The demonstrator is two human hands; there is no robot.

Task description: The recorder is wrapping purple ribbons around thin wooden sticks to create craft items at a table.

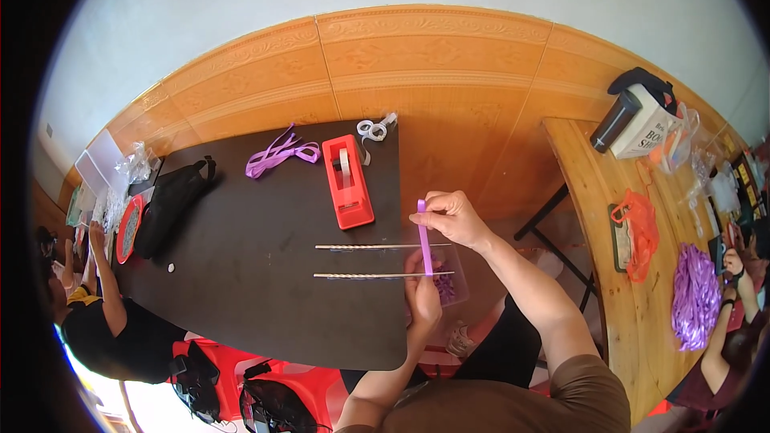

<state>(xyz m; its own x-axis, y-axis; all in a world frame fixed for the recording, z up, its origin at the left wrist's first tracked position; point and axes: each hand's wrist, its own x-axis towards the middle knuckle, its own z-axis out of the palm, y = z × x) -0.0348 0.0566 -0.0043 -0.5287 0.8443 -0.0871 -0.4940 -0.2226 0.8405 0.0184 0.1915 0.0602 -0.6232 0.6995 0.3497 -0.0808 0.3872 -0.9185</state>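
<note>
Between the thumb and fingers of my right hand (451, 219) is the upper end of a purple ribbon (426, 247), pulled taut. The strip runs down across two thin sticks with twisted-looking lengths: a far stick (365, 247) and a near stick (361, 276). Both lie parallel, their right ends sticking out past the table edge. My left hand (425, 298) is closed around the near stick, where the ribbon's lower end meets it; its fingertips are partly hidden. Below the hands, a clear plastic box (459, 277) contains small purple pieces.
On the dark table (265, 289) are a red tape dispenser (349, 184), looped purple ribbon (281, 155), white tape rolls (372, 130) and a black bag (172, 204). A wooden table (618, 321) at right bears a purple ribbon bundle (695, 298) and an orange bag (639, 236). People sit at both sides.
</note>
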